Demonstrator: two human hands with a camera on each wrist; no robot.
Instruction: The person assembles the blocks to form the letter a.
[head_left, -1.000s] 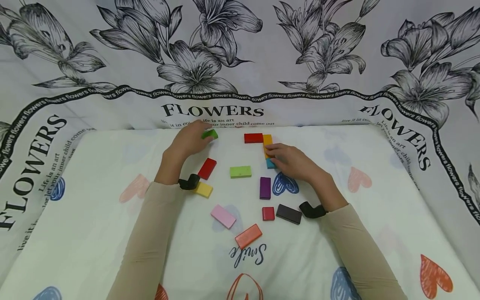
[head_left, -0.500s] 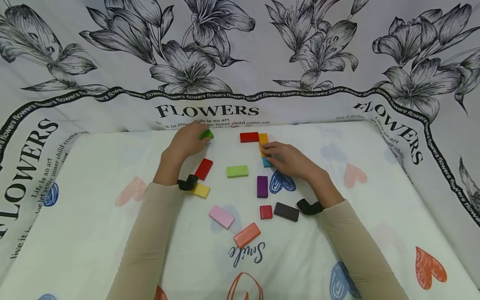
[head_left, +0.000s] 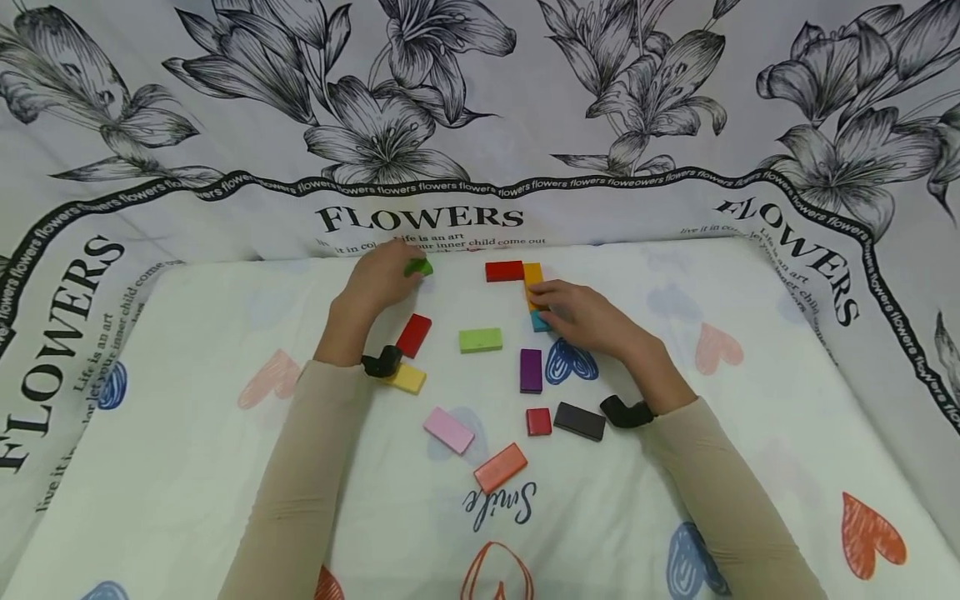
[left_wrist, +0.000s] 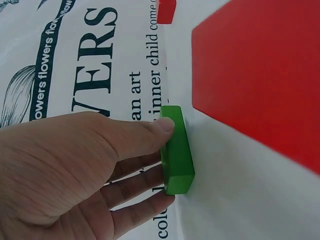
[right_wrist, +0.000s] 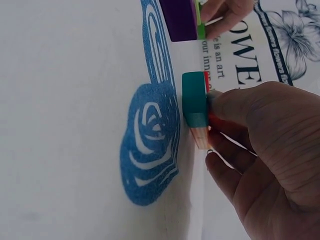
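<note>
Sleeved forearms angled inward, stretched forward; right hand with thumb at blue block, fingers over orange block, cannot tell if pinching; farther, left hand pinching green block near far edge of heart-printed cloth

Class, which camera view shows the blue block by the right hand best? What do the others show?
The right wrist view: there the blue block looks large, beside the right hand. The head view shows it small; the left wrist view, not at all.

Grn block, orng block & teal block looked solid-col.; sleeves beige; cloth wht w/ red & blue hearts.
</note>
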